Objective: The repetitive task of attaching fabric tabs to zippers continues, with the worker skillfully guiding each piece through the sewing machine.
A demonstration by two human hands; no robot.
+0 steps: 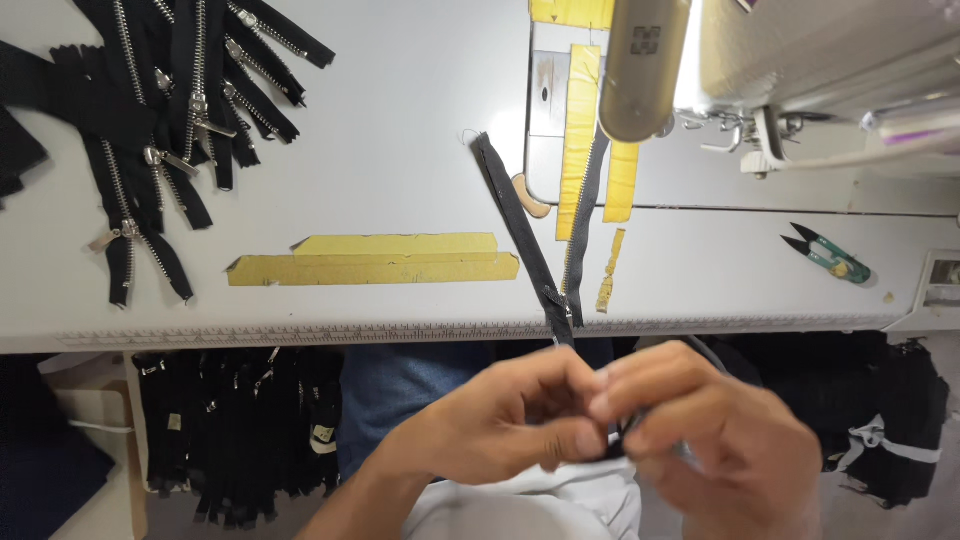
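A pile of black zippers point(160, 110) with metal teeth lies at the far left of the white worktop point(400, 120); yellow tape strips point(375, 258) run across its middle. Green thread snips point(828, 254) rest at right, below the sewing machine point(800, 60). More black zippers point(240, 430) hang under the worktop's front edge.

Setting: garment sewing workshop. Evidence: industrial sewing machine point(800, 60) at top right on a white counter point(400, 150); a pile of black metal-toothed zippers point(160, 110) at top left; yellow tape strips point(380, 258) stuck on the counter as guides; green thread snips point(830, 255) at right; more black zipper bundles point(240, 430) stored below the counter edge.
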